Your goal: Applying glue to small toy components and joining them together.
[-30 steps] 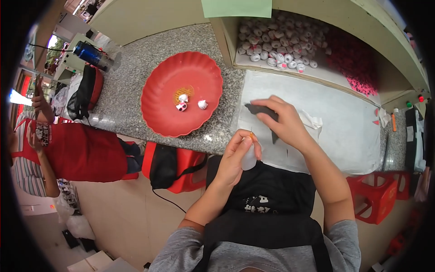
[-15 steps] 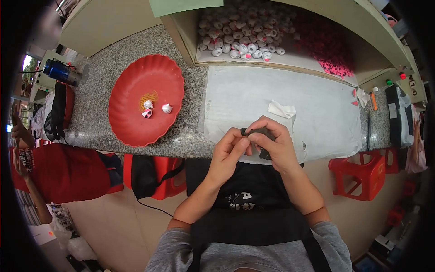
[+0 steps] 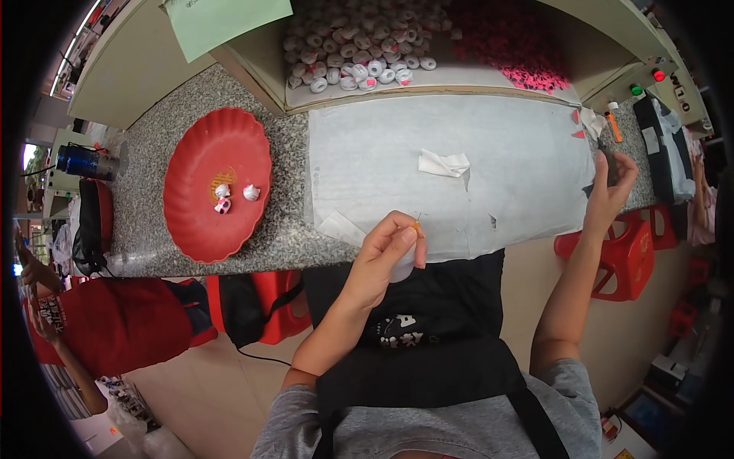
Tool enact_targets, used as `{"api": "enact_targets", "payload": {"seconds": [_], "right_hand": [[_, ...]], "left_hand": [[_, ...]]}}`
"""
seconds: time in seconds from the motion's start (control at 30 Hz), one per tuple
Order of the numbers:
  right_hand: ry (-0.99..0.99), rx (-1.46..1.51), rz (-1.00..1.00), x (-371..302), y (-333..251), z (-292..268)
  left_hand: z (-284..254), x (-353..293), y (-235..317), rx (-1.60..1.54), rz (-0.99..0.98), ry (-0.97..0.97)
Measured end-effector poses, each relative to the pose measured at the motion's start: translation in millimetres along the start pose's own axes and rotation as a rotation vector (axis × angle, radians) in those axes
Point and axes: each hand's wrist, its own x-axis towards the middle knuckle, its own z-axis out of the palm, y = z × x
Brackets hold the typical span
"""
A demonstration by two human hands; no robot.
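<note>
Bottle (image 3: pixel 403 268) in the left hand (image 3: pixel 376 262), cloth (image 3: pixel 612 162) in the right hand (image 3: pixel 606 200).
The left pinches the bottle upright by the near edge of the paper (image 3: pixel 367 153); the right curls thumb and fingers around the cloth at the paper's right end. Left on the surface (image 3: pixel 289 157), a red dish (image 3: pixel 183 180) holds three figures (image 3: pixel 251 192).

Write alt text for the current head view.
A person's left hand holds a translucent needle-tipped bottle near the front edge of a white sheet, while the right hand holds something dark at its right edge. A scalloped red dish with three small white figures sits left; white pieces and pink pieces lie behind.
</note>
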Motion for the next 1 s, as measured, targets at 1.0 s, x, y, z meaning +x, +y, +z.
{"api": "enact_targets", "payload": {"seconds": [1.0], "right_hand": [[-0.527, 0.679, 0.448, -95.0, -29.4, -0.9]], "left_hand": [[15.2, 268.1, 58.9, 1.612, 0.593, 0.176]]}}
